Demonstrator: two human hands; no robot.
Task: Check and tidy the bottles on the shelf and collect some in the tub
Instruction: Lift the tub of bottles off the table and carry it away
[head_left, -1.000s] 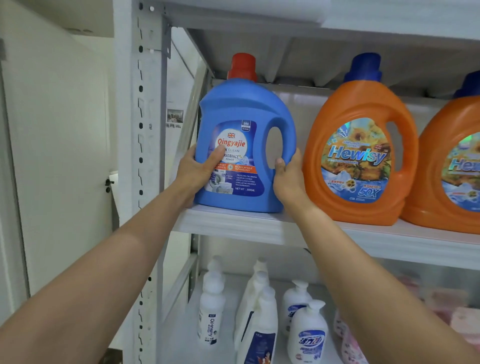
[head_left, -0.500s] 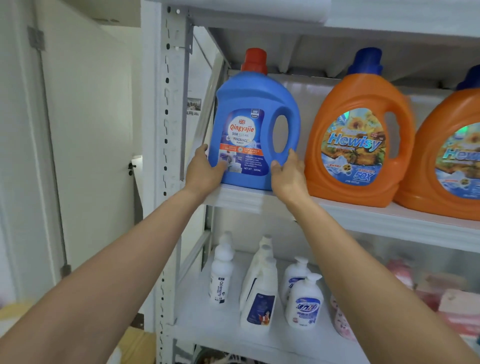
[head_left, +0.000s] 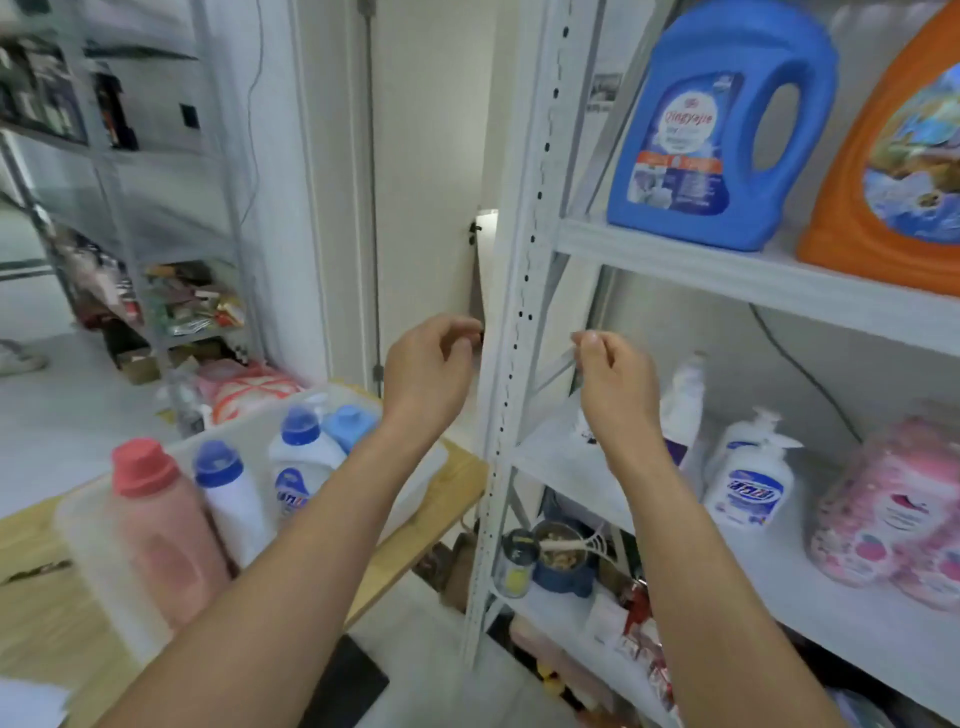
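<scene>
- White shelf (head_left: 727, 270), upper board: blue detergent jug (head_left: 722, 130) at left end, label outward, seemingly squared for display.
- Tub (head_left: 83, 535), wooden table (head_left: 431, 499) edge: bottles (head_left: 306, 467) upright.
- Left hand (head_left: 431, 364), right hand (head_left: 613, 384): loosely curled, empty.

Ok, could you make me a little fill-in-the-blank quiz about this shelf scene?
The blue jug stands on the shelf; the neighbouring jug is ____.
The left hand and right hand hold ____.
The tub rests on a ____ table.
Missing words: orange; nothing; wooden.
</scene>
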